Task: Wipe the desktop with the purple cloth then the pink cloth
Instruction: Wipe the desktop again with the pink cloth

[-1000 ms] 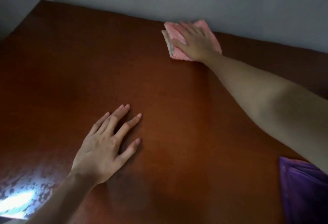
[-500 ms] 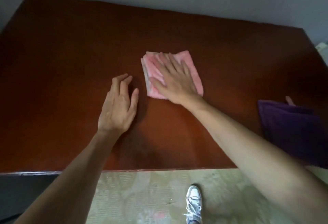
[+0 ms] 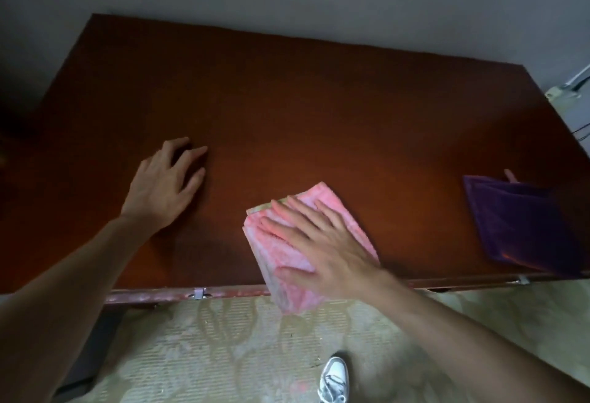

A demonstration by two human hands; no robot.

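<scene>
pink cloth (image 3: 287, 262) partly under right hand (image 3: 322, 243), shoe (image 3: 333, 378) cropped

The right hand (image 3: 322, 243) is pressing flat, fingers straight and spread; the left hand (image 3: 162, 185) is resting palm down, fingers spread.

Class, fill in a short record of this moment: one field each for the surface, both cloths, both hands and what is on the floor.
surface: brown desktop
pink cloth: folded, overhanging the desktop's near edge
purple cloth: folded, lying at the right end, untouched
right hand: fingers flat, pressing on the pink cloth
left hand: resting on bare desktop
floor: patterned carpet, white sneaker
</scene>
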